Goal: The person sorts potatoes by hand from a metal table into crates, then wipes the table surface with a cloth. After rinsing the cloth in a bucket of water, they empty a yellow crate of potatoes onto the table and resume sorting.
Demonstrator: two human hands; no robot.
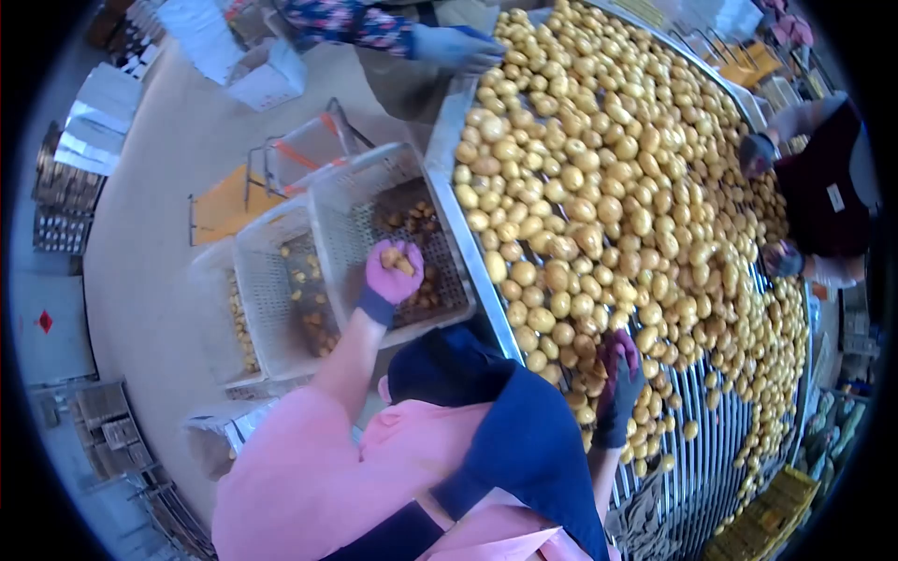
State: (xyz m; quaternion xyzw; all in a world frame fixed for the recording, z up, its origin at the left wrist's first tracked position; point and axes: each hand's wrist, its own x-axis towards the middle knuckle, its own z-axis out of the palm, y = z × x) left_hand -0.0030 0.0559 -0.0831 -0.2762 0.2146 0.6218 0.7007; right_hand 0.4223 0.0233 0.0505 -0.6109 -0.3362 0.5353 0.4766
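My left hand (393, 271), in a pink glove with a dark cuff, is raised palm up over a plastic crate (360, 204). Its fingers curl round a few small brownish potatoes (397, 261). Dark, small potatoes (421, 220) lie in the crate below. My right hand (619, 374), gloved in purple and dark grey, reaches into the light potatoes (599, 201) spread over the roller conveyor (702, 449). Its fingers are bent, and a browner potato (591, 376) sits against its palm side. Whatever is inside that grip is partly hidden.
Two more crates (271, 276) with potato pieces stand left of the first. The conveyor's metal edge (477, 257) runs between crates and potatoes. A co-worker's gloved hand (458, 49) is at the top, another's (782, 259) at the right. A yellow crate (772, 512) stands lower right.
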